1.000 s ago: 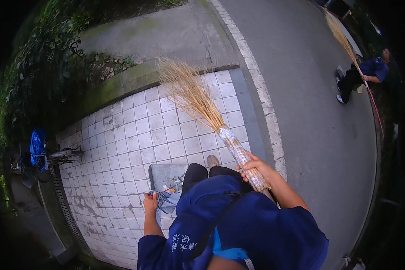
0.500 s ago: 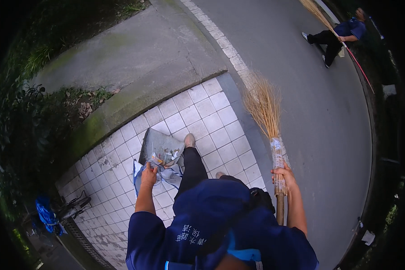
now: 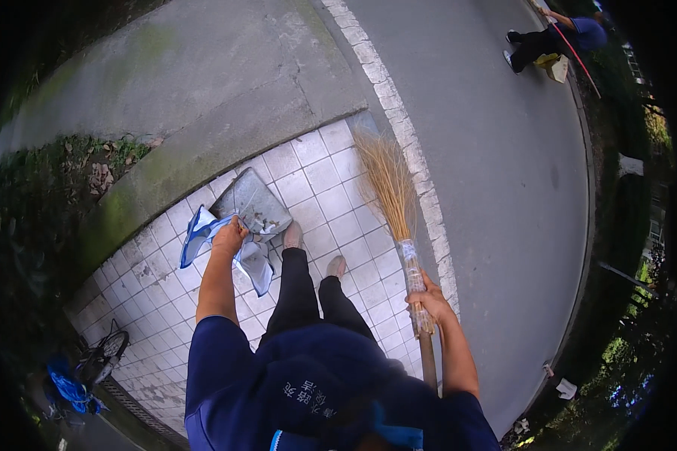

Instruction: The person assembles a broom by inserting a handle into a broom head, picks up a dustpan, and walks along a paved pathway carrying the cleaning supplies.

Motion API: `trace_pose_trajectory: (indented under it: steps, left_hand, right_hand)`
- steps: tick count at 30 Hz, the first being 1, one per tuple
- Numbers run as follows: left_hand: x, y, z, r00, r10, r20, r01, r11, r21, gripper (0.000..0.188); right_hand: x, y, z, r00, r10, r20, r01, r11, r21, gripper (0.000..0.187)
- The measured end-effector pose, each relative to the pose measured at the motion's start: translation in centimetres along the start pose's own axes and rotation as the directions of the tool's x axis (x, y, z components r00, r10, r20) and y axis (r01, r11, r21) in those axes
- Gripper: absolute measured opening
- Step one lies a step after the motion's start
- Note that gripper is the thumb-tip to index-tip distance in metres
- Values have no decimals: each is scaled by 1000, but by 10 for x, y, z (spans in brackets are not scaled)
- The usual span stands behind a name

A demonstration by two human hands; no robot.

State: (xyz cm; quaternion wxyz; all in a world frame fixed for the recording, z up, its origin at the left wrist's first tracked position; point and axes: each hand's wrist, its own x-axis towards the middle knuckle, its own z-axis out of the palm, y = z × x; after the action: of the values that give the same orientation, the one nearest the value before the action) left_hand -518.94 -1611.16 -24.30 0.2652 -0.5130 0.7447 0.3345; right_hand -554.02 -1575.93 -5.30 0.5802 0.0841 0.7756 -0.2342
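Note:
My right hand (image 3: pixel 430 298) is wrapped round a straw broom (image 3: pixel 391 184) where its bristles are bound with clear tape, below the bristle head. The broom's bristles point ahead, over the edge between tiles and road. Over the tiles my left hand (image 3: pixel 230 236) is closed on a blue-and-white plastic sack (image 3: pixel 254 263), which hangs out on both sides of the fingers. Directly beyond it is a grey metal dustpan (image 3: pixel 252 203) with dirt and scraps in it. Whether the fingers also grip the dustpan's handle is hidden.
White tiles (image 3: pixel 320 177) lie under my feet, bordered by a mossy concrete kerb (image 3: pixel 203 169). A grey road (image 3: pixel 504 195) runs along the right. Another person (image 3: pixel 557 37) with a red-handled broom is at the far right. A bicycle (image 3: pixel 105 357) with a blue cover stands at lower left.
The broom and my right hand have shifted left in view. My left hand has moved up and left, and the sack has spread wider. The dustpan is turned differently. The other person has moved upward in view.

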Motion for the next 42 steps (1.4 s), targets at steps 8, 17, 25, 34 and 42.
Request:
trace_pose_trajectory:
  steps: [8, 17, 25, 34, 42]
  left_hand:
    - [53, 4, 7, 999, -10, -52, 8, 1000, -30, 39]
    - [52, -7, -9, 999, -4, -38, 2, 998, -58, 48]
    - [53, -7, 10, 993, -81, -91, 79, 997, -23, 43]
    - [40, 2, 12, 994, -100, -47, 97, 993, -59, 43]
    - [42, -11, 8, 995, -95, -20, 95, 996, 1, 50]
  right_hand:
    - [-71, -27, 1, 1000, 7, -22, -4, 989, 146, 97]
    - [-73, -56, 34, 984, 52, 172, 80, 733, -676, 100]
    - [-188, -85, 40, 978, 102, 181, -18, 909, -416, 100]
    - [-126, -81, 66, 976, 54, 211, 37, 914, -405, 98]
    - [-139, -122, 73, 924, 144, 354, 172, 672, -720, 99]
